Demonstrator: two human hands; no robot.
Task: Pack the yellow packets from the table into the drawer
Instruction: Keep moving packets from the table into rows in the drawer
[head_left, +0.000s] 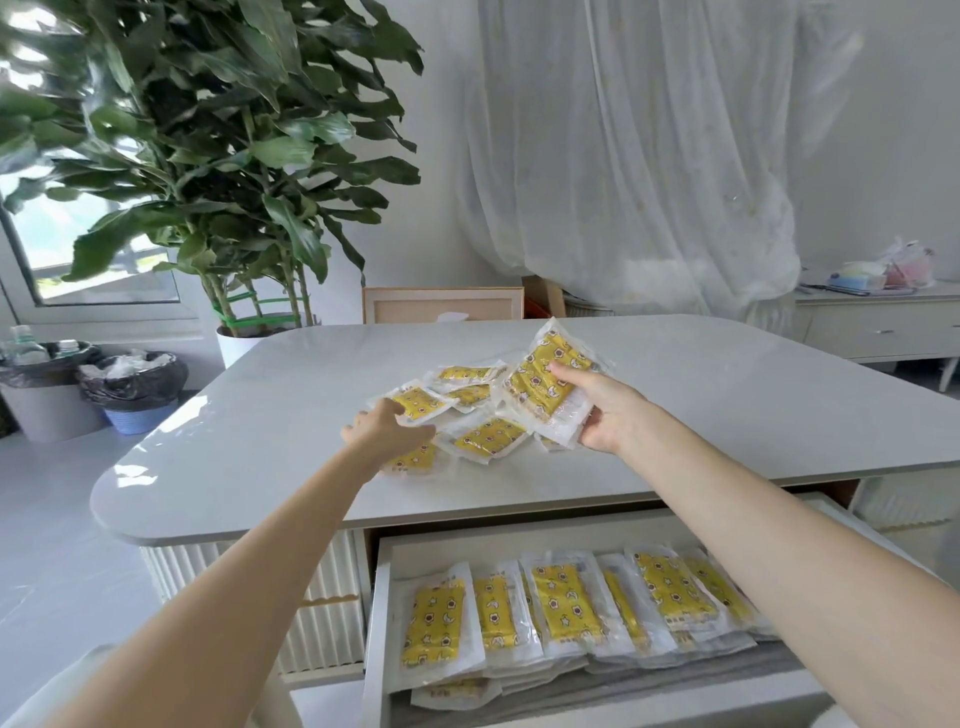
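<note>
Drawer (382, 597) of white board stands pulled out nearest, holding a leaning row of six flat, rectangular packets (436, 621) in crinkly clear film with yellow patterned inserts, and more lie beneath them. Beyond it, on the glossy, round-cornered white surface (260, 441), about six more lie loosely scattered. Left hand (382, 428) pinches the edge of one packet (418, 402) there; right hand (608, 410) curls round a stack (540, 384) of several, held tilted above the pile. Farther back stand one leafy plant (208, 130), two bag-lined bins (135, 389) and a sheer white curtain (623, 156).
</note>
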